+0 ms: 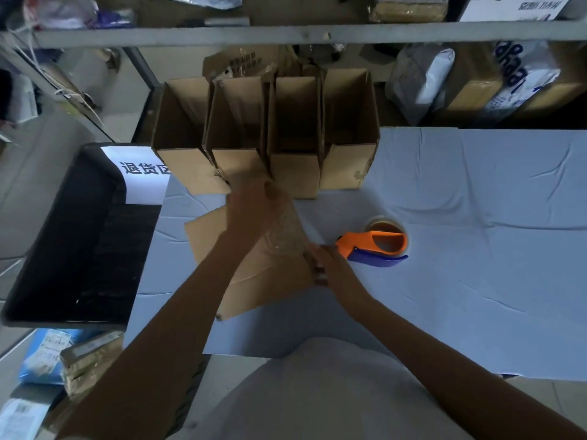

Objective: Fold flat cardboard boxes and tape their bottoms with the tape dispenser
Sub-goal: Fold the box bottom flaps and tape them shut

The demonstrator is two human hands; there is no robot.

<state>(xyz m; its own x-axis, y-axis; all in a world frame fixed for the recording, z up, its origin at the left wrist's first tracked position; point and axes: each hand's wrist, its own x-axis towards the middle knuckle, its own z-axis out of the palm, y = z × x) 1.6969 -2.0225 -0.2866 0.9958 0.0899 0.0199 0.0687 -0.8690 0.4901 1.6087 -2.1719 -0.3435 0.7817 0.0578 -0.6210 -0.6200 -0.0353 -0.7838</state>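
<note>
Brown cardboard: flat box on the blue bench under both hands, left hand at its far edge, grip lost to blur, right hand apparently pinching the near right corner, just beside the tape dispenser. Best to pull opposite edges apart squarely, then press bottom flaps flush before taping.

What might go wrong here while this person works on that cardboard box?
The left hand works right against the row of standing boxes; a nudge might tip them. The tape dispenser lies close beside the right hand, so a careless sweep might knock it away.
</note>
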